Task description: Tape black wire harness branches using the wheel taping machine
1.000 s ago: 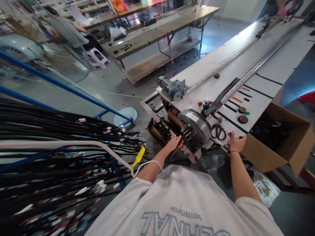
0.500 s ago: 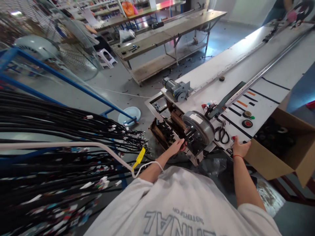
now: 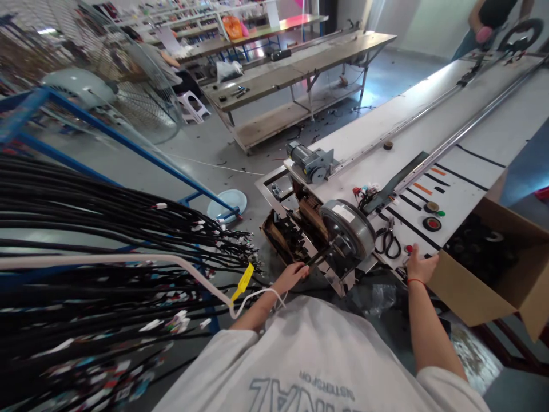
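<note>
My left hand point(image 3: 292, 277) is closed around the end of a thin black cable point(image 3: 319, 258), which runs up to the middle of a grey wheel-shaped machine point(image 3: 348, 229). The wheel is mounted at the near end of a long white table point(image 3: 412, 114). My right hand point(image 3: 421, 266) rests at the table's near edge, thumb and fingers apart, with no held thing visible. Beside its thumb is a red button point(image 3: 409, 249). Black-handled scissors point(image 3: 388, 245) lie between the wheel and that hand. Two tape rolls, one being a black roll with a red core point(image 3: 432, 224), lie farther up.
Bundles of black cables point(image 3: 107, 200) with white connectors hang on a blue rack point(image 3: 128, 143) at left. A cardboard box point(image 3: 472, 286) stands at right. A motor point(image 3: 309, 160) sits at the table's corner. Another person point(image 3: 489, 23) stands at the far end.
My left hand has moved away from the wheel, toward my body and left, with more black cable showing between them. My right hand stays at the table edge. The view has tilted slightly.
</note>
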Demonstrator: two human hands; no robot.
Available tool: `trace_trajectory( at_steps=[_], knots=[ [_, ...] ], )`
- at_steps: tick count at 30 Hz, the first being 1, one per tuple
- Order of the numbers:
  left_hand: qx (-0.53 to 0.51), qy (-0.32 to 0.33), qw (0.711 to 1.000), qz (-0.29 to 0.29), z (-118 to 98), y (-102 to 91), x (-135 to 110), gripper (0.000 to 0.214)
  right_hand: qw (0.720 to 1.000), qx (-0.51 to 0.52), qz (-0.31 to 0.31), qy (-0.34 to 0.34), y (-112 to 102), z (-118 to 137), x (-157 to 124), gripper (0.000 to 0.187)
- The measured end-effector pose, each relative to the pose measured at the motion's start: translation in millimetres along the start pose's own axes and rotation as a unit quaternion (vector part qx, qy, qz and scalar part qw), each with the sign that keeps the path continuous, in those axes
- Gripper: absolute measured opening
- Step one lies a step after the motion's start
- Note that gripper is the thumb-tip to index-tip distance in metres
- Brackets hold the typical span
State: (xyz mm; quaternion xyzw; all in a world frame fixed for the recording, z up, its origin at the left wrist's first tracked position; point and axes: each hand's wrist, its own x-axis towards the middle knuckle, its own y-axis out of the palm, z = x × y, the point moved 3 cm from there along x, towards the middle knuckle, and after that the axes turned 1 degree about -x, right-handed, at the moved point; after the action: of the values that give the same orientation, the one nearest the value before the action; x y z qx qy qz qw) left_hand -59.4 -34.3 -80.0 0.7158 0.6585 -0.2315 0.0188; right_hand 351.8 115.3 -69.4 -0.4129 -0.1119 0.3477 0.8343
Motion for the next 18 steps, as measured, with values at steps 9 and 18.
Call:
trace_trajectory(
  at_steps=[9,18],
  knots=[
    [0.001,0.025,1.000,-0.014,-11.4,2.1,3.2,0.061,1.000,-0.008,0.004,0.000,0.3,0.1,4.7,0.083],
    [0.047,0.062,0.996,-0.035,-41.7,12.4,31.5,0.058,1.000,-0.016,0.006,-0.001,-1.7,1.7,1.4,0.091]
  ],
)
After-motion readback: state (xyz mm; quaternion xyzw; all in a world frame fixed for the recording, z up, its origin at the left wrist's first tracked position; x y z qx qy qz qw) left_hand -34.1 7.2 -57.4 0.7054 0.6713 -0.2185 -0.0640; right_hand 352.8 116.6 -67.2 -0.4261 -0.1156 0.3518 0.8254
